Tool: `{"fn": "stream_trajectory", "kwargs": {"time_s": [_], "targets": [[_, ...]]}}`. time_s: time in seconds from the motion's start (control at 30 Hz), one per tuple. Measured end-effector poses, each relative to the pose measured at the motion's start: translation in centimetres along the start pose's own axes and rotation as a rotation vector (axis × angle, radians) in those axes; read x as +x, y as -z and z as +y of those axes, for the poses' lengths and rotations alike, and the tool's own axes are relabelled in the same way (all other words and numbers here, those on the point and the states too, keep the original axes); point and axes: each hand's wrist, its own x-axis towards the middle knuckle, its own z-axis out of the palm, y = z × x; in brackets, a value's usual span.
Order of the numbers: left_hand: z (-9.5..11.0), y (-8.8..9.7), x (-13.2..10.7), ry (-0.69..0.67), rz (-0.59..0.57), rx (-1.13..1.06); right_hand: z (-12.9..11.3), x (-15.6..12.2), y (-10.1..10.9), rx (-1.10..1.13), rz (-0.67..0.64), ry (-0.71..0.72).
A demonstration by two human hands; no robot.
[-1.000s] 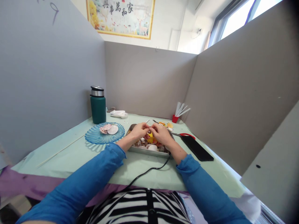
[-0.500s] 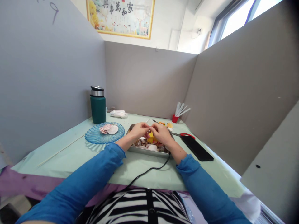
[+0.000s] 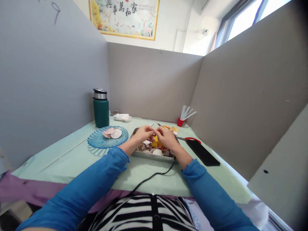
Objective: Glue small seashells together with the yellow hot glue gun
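My left hand [image 3: 144, 133] and my right hand [image 3: 165, 137] meet fingertip to fingertip over a metal tray [image 3: 154, 156]. Both are closed in a pinch around something small between them, too hidden by the fingers to name. Below them the tray holds several seashells, among them a white shell [image 3: 157, 152], and a yellow piece [image 3: 156, 141] lies partly under my right hand. To the left, a blue glass plate [image 3: 93, 140] with a fluted rim carries a few shells [image 3: 116, 133], pinkish and white.
Beyond the plate stands a green bottle [image 3: 101, 112]. On the right lie red-handled scissors [image 3: 193, 140] and a black phone [image 3: 203, 153]. A red cup [image 3: 180, 122] holds white sticks [image 3: 185, 113]. A black cable [image 3: 154, 175] runs from the tray towards me. Grey partitions [image 3: 154, 81] surround the table.
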Motion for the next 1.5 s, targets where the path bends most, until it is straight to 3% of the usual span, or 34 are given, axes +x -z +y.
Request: {"fn": "stream_trajectory", "kwargs": {"time_s": [1.5], "targets": [[-0.52, 0.22, 0.29, -0.039, -0.025, -0.056, 0.07, -0.04, 0.0, 0.01, 0.004, 0.022]]}}
